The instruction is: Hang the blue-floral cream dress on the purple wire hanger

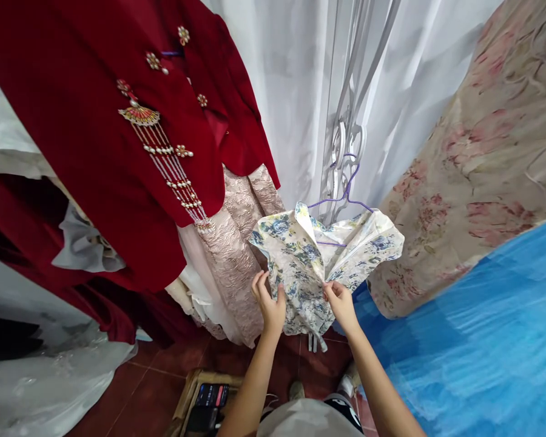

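The flowery shirt (295, 252) hangs on a purple hanger (347, 193), in front of the white curtain (282, 73); the right hand (340, 303) has its thumb and finger pinched together on the shirt's front edge; the left hand (270, 306) is at the shirt's side, thumb and fingers apart, with the thumb over the cloth; I cannot tell if it presses; a red coat (86, 121) hangs to the left; a pink flowered dress (459, 182) and blue cloth (486, 340) are to the right.
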Available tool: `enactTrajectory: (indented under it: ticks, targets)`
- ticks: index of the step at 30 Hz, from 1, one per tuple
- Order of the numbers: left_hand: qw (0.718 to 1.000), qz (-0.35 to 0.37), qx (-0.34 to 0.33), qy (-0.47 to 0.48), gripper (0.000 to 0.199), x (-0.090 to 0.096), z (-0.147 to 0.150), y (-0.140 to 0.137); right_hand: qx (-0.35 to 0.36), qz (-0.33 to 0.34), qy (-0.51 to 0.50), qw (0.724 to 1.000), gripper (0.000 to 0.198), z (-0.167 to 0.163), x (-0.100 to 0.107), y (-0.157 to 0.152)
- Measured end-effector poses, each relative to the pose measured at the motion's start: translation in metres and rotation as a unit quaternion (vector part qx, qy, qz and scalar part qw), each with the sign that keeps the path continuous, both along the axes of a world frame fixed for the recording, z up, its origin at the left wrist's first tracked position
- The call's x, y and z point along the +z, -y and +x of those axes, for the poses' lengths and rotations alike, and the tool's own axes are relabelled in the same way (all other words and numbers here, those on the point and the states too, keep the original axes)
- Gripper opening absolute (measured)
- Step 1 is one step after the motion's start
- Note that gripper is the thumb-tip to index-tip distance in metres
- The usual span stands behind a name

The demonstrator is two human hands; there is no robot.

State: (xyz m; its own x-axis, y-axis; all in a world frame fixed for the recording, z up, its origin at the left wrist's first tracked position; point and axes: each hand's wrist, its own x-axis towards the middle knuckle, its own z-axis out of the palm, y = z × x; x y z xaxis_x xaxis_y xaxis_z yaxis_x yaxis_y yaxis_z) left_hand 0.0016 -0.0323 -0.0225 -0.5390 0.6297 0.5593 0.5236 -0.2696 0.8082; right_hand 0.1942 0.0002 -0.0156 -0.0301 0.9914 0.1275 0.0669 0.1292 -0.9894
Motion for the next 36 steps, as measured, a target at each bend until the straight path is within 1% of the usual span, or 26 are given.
enactTrajectory:
  ticks: [1,2,3,5,6,8,12,16,18,20,22,26,29,31,33,35,36]
  targets:
    - [0.999,0.008,-0.01,-0.053,0.034,-0.003,0.004,0.003,0.009,-0.01,-0.016,1.0,0.048,-0.001,-0.001,0.008]
    - [0.994,0.003,-0.052,-0.096,0.028,-0.006,0.01,0.006,0.018,-0.019,-0.029,0.999,0.049,-0.002,-0.002,0.016]
    - [0.986,-0.011,-0.111,-0.125,0.024,-0.009,0.018,0.009,0.026,-0.026,-0.041,0.998,0.049,-0.003,-0.002,0.023]
    - [0.964,-0.044,-0.22,-0.14,0.021,-0.015,0.037,0.011,0.034,-0.039,-0.06,0.997,0.048,-0.006,0.0,0.035]
    - [0.957,-0.057,-0.253,-0.131,0.019,-0.018,0.046,0.011,0.038,-0.045,-0.066,0.996,0.047,-0.007,0.002,0.039]
    - [0.952,-0.075,-0.278,-0.107,0.015,-0.022,0.062,0.009,0.041,-0.057,-0.071,0.995,0.047,-0.007,0.005,0.045]
    - [0.949,-0.09,-0.285,-0.096,0.019,-0.023,0.076,0.006,0.033,-0.07,-0.08,0.994,0.048,-0.003,0.01,0.05]
    - [0.94,-0.106,-0.31,-0.097,0.016,-0.019,0.081,0.014,-0.022,-0.058,-0.109,0.992,0.048,0.0,0.019,0.051]
    - [0.935,-0.116,-0.322,-0.096,0.019,-0.016,0.085,0.017,-0.038,-0.059,-0.124,0.99,0.047,0.0,0.032,0.045]
    - [0.931,-0.132,-0.326,-0.097,0.021,-0.015,0.088,0.017,-0.041,-0.061,-0.135,0.988,0.047,0.0,0.053,0.033]
    - [0.928,-0.152,-0.325,-0.099,0.02,-0.014,0.09,0.013,-0.043,-0.05,-0.14,0.988,0.047,0.0,0.08,0.013]
    - [0.927,-0.18,-0.316,-0.091,0.015,-0.015,0.094,0.003,-0.039,0.01,-0.127,0.991,0.043,-0.001,0.14,-0.03]
    - [0.921,-0.209,-0.312,-0.105,0.019,-0.018,0.102,0.002,-0.025,0.056,-0.116,0.991,0.04,-0.003,0.173,-0.048]
    - [0.911,-0.226,-0.322,-0.123,0.021,-0.021,0.107,0.003,-0.026,0.081,-0.12,0.989,0.039,-0.003,0.186,-0.051]
    - [0.903,-0.233,-0.339,-0.128,0.019,-0.023,0.107,0.004,-0.033,0.096,-0.127,0.987,0.039,-0.001,0.192,-0.049]
    - [0.898,-0.228,-0.359,-0.117,0.015,-0.017,0.099,0.002,-0.041,0.102,-0.13,0.985,0.04,0.002,0.192,-0.044]
    - [0.898,-0.217,-0.369,-0.104,0.014,-0.01,0.093,-0.002,-0.042,0.101,-0.128,0.986,0.04,0.004,0.191,-0.041]
